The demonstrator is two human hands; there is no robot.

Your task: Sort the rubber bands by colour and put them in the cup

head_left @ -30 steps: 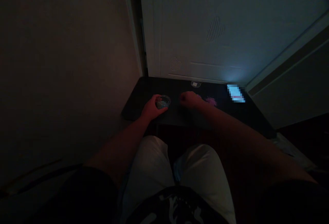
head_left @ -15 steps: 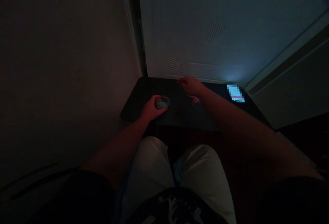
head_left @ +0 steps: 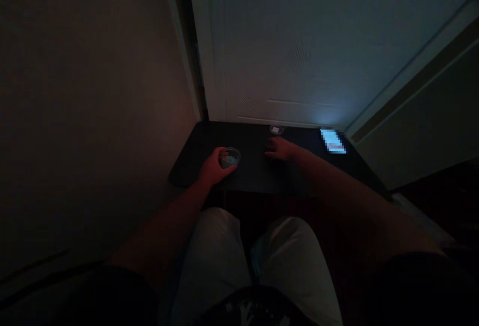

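Note:
My left hand (head_left: 214, 167) is curled around the side of a small round clear tub (head_left: 230, 158) on a dark tabletop. Something pale and bluish with reddish bits shows inside the tub, too dim to name. To its right, my right hand (head_left: 280, 148) is low over the tabletop, thumb and finger apart. A small greyish bit shows between these fingertips; its kind is unclear. No pink strands show now around that hand. Just beyond it, near the door, lies a round clear lid (head_left: 277, 130) with a white square on it.
The low dark table (head_left: 187, 161) stands against a white door (head_left: 254, 57) with striped hearts. A lit phone (head_left: 333, 141), its screen blurred, lies at the table's right end. A wall (head_left: 112, 91) rises on the left. My knees (head_left: 217, 231) are close to the front edge.
My right hand has come back from the door side toward me, over where the pink strands lay. The clear lid now shows behind it. My left hand keeps its hold on the tub.

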